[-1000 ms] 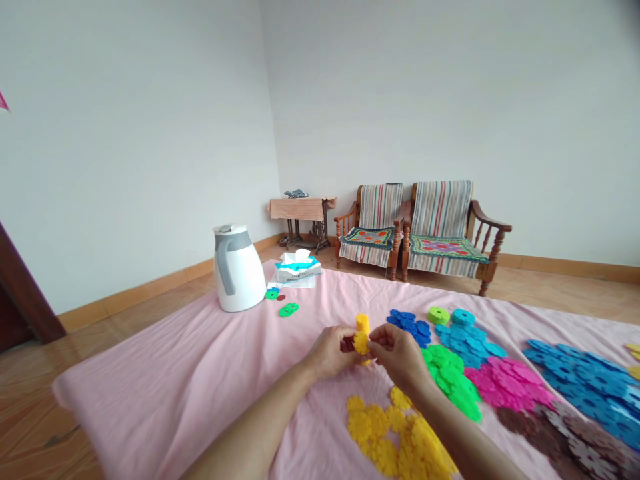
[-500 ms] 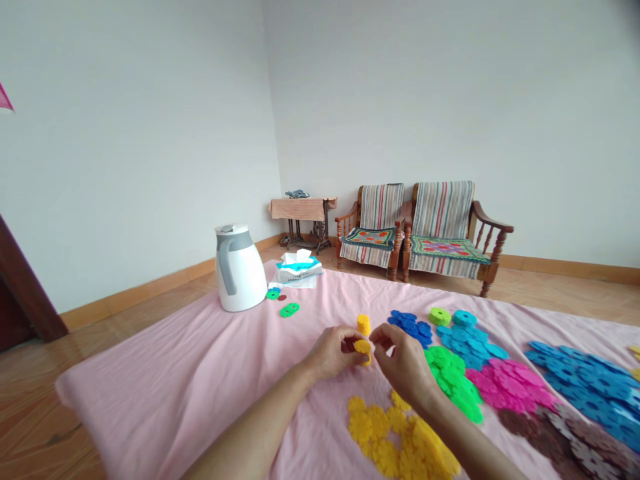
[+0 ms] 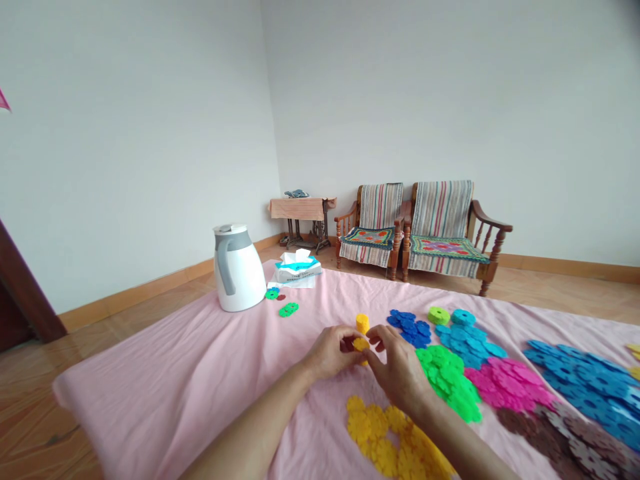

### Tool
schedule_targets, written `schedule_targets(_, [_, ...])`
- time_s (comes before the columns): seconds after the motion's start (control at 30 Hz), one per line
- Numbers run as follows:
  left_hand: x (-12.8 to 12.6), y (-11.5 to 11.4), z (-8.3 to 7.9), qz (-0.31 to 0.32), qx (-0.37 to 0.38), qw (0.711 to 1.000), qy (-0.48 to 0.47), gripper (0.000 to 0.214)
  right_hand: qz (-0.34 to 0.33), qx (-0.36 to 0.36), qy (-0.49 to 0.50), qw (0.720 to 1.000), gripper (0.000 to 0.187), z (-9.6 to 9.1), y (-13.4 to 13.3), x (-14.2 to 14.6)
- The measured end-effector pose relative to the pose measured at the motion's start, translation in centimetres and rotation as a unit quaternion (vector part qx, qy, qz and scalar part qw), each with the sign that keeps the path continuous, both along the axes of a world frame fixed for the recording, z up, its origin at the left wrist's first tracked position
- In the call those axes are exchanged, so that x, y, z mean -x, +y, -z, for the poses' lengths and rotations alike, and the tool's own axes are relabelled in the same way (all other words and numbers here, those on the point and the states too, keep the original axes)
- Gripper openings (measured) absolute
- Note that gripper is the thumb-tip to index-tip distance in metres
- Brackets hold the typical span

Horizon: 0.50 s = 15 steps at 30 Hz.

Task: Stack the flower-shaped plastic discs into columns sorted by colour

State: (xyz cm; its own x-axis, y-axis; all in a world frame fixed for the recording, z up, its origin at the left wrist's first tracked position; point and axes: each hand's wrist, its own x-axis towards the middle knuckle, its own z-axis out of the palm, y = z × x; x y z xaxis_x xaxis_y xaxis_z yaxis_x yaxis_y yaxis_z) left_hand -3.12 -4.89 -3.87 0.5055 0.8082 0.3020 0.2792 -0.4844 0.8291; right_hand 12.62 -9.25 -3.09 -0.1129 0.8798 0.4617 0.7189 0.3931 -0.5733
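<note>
Nearest, at six o'clock from the hands, lies a pile of yellow flower-shaped pieces (image 3: 380, 453). The left hand (image 3: 333, 350) pinches a yellow piece (image 3: 360, 344) between thumb and fingers; the right hand (image 3: 400, 370) curls at its right edge, whether gripping I cannot tell. A yellow stack (image 3: 363, 323) stands just beyond, at twelve. Toward ten is a white jug (image 3: 245, 280); at eleven, a tissue box (image 3: 299, 269) bears dark printing, too small to read.
</note>
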Motion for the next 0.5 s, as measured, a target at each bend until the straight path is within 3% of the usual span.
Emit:
schedule_targets(0.3, [0.03,0.13,0.23,-0.016,-0.003,1.0,0.015,0.027,0.024,0.011,-0.004,1.0,0.014,0.1,0.13,-0.17])
schedule_targets(0.5, [0.46,0.15,-0.39,-0.036,-0.014,0.998,0.044,0.046,0.046,0.024,-0.021,0.998,0.019,0.28,0.09,-0.48])
